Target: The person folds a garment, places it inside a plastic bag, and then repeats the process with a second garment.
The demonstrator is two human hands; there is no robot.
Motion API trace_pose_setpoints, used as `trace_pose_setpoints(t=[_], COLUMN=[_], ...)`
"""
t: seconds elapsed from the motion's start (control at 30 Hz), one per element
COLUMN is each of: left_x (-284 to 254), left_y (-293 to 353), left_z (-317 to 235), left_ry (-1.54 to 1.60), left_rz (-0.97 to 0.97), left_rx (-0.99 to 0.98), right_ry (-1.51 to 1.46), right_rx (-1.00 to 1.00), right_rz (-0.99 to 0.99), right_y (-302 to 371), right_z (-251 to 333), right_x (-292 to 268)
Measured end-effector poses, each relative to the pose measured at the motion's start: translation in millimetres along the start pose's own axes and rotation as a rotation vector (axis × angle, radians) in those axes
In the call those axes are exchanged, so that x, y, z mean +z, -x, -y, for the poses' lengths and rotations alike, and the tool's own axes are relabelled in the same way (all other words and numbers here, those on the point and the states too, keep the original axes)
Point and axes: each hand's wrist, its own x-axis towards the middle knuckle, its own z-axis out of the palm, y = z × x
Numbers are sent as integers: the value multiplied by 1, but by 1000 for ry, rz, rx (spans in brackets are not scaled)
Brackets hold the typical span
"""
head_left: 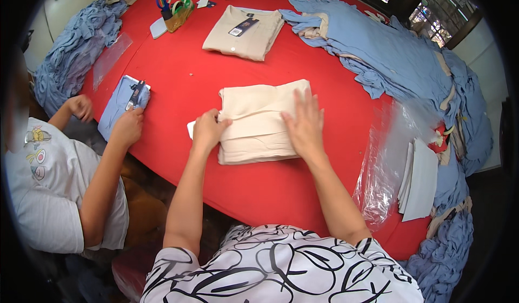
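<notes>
Left hand (208,131) pinches the cream cloth (253,120); right hand (306,127) lies open on it; likely soft, light; hold both sides.

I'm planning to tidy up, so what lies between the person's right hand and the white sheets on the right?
In the head view, from the right hand to the white sheets lie red table, then clear plastic.

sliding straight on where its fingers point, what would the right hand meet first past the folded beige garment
Likely the blue garment pile, at its left end, across red tabletop; depth unclear.
</notes>
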Motion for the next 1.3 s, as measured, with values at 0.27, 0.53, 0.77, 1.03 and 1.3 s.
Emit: trace_pose_setpoints(t=[0.27, 0.53, 0.77, 1.03, 1.3], left_x=[47, 91, 83, 74, 68], left_y=[80, 131, 124, 112, 103], left_z=[-6, -27, -16, -19, -6], left_ry=[611, 540, 357, 558, 49], left_rz=[38, 128, -9, 184, -118], left_rx=[-35, 122, 395, 409, 609], right_ry=[239, 355, -115, -182, -127], right_rx=[7, -172, -86, -100, -156], right_rz=[176, -49, 109, -1, -12], right_y=[-13, 13, 122, 153, 153], right_z=[-32, -50, 13, -3, 0], right_x=[-3, 13, -16, 9, 6])
